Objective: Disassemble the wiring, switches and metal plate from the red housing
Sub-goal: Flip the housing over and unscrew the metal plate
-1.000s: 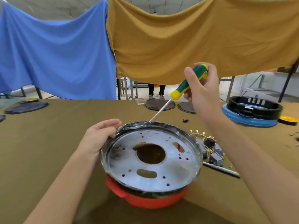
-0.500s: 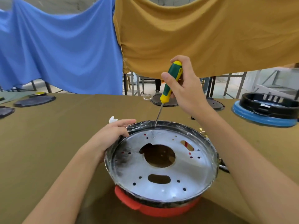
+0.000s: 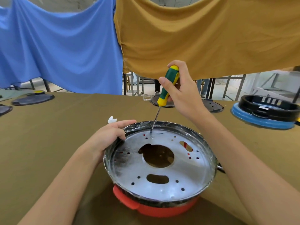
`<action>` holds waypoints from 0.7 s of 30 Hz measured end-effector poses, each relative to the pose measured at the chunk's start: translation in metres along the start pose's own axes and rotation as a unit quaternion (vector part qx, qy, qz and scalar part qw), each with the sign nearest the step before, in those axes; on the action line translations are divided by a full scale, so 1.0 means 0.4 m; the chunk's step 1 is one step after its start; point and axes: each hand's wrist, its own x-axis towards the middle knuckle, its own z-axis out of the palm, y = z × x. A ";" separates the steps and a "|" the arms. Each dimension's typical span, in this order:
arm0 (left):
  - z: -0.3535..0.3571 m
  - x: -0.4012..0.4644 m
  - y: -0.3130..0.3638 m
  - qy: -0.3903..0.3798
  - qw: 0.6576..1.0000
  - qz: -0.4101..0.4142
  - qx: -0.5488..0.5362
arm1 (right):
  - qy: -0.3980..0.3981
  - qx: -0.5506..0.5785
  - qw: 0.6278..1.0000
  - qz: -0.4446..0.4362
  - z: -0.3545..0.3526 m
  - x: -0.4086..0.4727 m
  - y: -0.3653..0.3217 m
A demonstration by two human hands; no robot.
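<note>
The red housing sits on the olive-brown table at the near centre, almost wholly covered by the round metal plate seated in its top; only its near rim and a tab-like handle show below the plate. Through the plate's large central hole and the smaller slots the inside is dark, with just a sliver of red seen through one slot on the right, so no wiring or switches can be made out. The right forearm crosses the plate's right edge and hides whatever lies beside it there.

The right hand is curled round the green and yellow handle of a screwdriver, thumb along the near side, holding it nearly upright with a slight lean; its thin shaft runs down to the far part of the plate, where the tip meets a small point, too small to tell if it is a screw. The left hand grips the plate's far left rim, fingers curled over the edge.

Further out, a white scrap lies just behind the left hand, dark round discs lie at the far left, and a black ring on a blue base stands at the far right.
</note>
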 end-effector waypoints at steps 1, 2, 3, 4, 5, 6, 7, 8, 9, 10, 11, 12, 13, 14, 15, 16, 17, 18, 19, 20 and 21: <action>-0.001 0.001 0.000 0.001 1.000 -0.001 -0.002 | -0.002 0.000 1.000 0.002 0.000 0.000 -0.001; -0.001 0.002 0.000 0.002 1.000 -0.002 -0.005 | -0.007 -0.001 1.000 0.002 0.000 0.000 -0.002; -0.001 0.003 -0.001 0.001 1.000 -0.002 -0.008 | -0.015 -0.003 1.000 0.000 0.000 0.001 -0.004; -0.001 0.004 -0.003 -0.001 1.000 -0.002 -0.012 | -0.026 -0.007 1.000 -0.003 0.000 0.001 -0.007; -0.002 0.005 -0.004 -0.003 1.000 -0.001 -0.015 | -0.037 -0.012 0.999 -0.005 -0.001 0.003 -0.011; -0.003 0.005 -0.005 -0.005 1.000 -0.001 -0.017 | -0.046 -0.018 0.999 -0.008 -0.001 0.005 -0.015; -0.003 0.006 -0.005 -0.005 1.000 -0.001 -0.015 | -0.055 -0.027 0.998 -0.012 -0.002 0.007 -0.019; -0.005 0.006 -0.006 -0.005 1.000 0.000 -0.010 | -0.062 -0.036 0.997 -0.014 -0.002 0.009 -0.022; -0.006 0.007 -0.007 -0.005 1.000 0.001 -0.004 | -0.065 -0.043 0.997 -0.015 -0.001 0.010 -0.025; -0.006 0.007 -0.007 -0.006 1.000 0.003 -0.001 | -0.065 -0.046 0.997 -0.016 0.000 0.009 -0.028; -0.007 0.006 -0.007 -0.006 1.000 0.004 0.000 | -0.060 -0.044 0.997 -0.016 0.002 0.007 -0.030; -0.007 0.006 -0.007 -0.005 1.000 0.005 0.000 | -0.055 -0.040 0.998 -0.015 0.004 0.005 -0.031; -0.007 0.006 -0.007 -0.005 1.000 0.005 -0.003 | -0.049 -0.035 0.998 -0.015 0.005 0.003 -0.031; -0.007 0.006 -0.007 -0.004 1.000 0.005 -0.007 | -0.045 -0.033 0.998 -0.015 0.005 0.002 -0.030; -0.007 0.005 -0.007 -0.004 1.000 0.005 -0.010 | -0.041 -0.033 0.998 -0.017 0.004 0.002 -0.029; -0.006 0.005 -0.007 -0.004 1.000 0.005 -0.011 | -0.038 -0.036 0.998 -0.020 0.003 0.002 -0.028; -0.006 0.004 -0.006 -0.003 1.000 0.005 -0.009 | -0.035 -0.039 0.998 -0.023 0.001 0.003 -0.027; -0.006 0.004 -0.006 -0.002 1.000 0.006 -0.006 | -0.033 -0.041 0.998 -0.025 0.001 0.004 -0.026; -0.006 0.003 -0.006 -0.001 1.000 0.006 -0.004 | -0.033 -0.042 0.998 -0.027 0.001 0.005 -0.025; -0.005 0.003 -0.006 0.001 1.000 0.005 -0.002 | -0.033 -0.042 0.998 -0.028 0.001 0.005 -0.025; -0.005 0.003 -0.006 0.002 1.000 0.005 -0.002 | -0.034 -0.041 0.998 -0.028 0.001 0.005 -0.025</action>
